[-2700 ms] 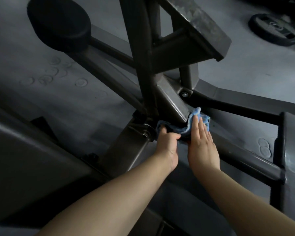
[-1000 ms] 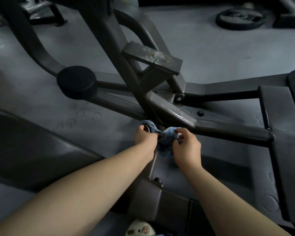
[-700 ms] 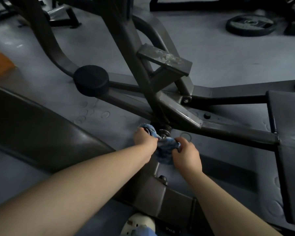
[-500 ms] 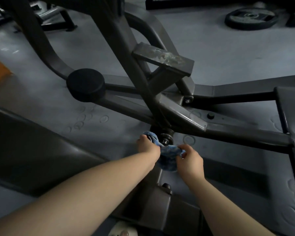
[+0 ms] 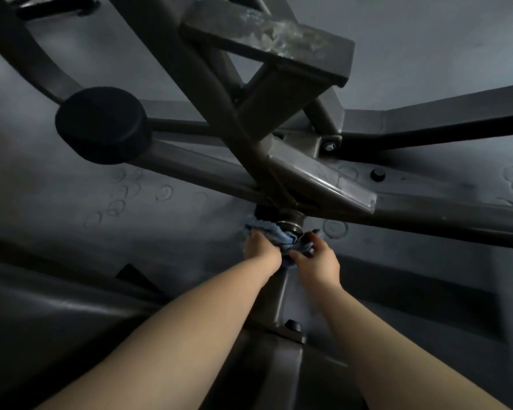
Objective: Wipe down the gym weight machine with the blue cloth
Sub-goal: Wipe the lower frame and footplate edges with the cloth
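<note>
Left hand [image 5: 261,247]: we are gripping the blue cloth [image 5: 282,238].
Right hand [image 5: 317,255]: we are pinching the cloth against the machine's pivot [image 5: 292,221].

Both hands grip a bunched blue cloth [image 5: 282,236] against a round metal pivot [image 5: 292,221] low on the dark machine frame [image 5: 208,170] — left hand [image 5: 259,247] on one side, right hand [image 5: 319,255] on the other. A black round pad [image 5: 101,124] caps a bar to the left — grey floor [image 5: 71,208] beneath.

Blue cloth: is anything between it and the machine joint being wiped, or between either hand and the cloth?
Nothing visible. The left hand and right hand both grip the blue cloth, which sits against the round pivot joint.
</note>
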`<act>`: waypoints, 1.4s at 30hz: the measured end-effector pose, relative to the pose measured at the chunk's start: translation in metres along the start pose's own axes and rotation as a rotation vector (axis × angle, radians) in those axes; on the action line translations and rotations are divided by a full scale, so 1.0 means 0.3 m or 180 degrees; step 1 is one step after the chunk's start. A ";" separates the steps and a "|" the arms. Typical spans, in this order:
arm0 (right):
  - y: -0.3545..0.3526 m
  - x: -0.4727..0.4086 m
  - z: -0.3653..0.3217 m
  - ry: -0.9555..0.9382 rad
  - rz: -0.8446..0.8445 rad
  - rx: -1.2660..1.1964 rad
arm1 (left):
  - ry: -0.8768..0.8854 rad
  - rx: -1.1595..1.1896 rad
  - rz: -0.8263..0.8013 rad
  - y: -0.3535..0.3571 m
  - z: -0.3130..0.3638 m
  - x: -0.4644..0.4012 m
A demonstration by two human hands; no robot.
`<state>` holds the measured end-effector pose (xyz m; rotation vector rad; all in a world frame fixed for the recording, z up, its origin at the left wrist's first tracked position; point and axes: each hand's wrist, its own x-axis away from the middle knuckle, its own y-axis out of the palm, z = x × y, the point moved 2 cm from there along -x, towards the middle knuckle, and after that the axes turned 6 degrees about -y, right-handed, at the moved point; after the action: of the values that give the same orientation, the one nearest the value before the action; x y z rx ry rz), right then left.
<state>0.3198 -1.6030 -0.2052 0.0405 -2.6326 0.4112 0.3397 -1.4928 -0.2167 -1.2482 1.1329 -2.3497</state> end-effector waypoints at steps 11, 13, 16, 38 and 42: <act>0.079 -0.008 0.070 0.0079 -0.0871 0.0492 | 0.0135 -0.1119 0.0006 -0.007 -0.005 -0.009; 0.095 0.001 0.086 0.0006 -0.0978 0.0707 | 0.0158 -0.1300 0.0055 -0.012 -0.012 0.002; 0.086 0.009 0.082 -0.0250 -0.1033 0.1075 | 0.0135 -0.1642 0.0081 -0.031 -0.017 0.006; 0.115 0.040 0.093 -0.0258 -0.1638 0.1739 | -0.0219 -0.2180 -0.0283 -0.010 -0.051 -0.001; 0.121 -0.035 0.079 -0.0041 -0.1106 0.1186 | -0.0165 -0.1528 -0.0311 -0.022 -0.015 -0.042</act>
<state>0.3149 -1.5759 -0.2403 0.6105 -2.4572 0.7678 0.3446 -1.4792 -0.2209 -1.5315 1.7218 -2.1643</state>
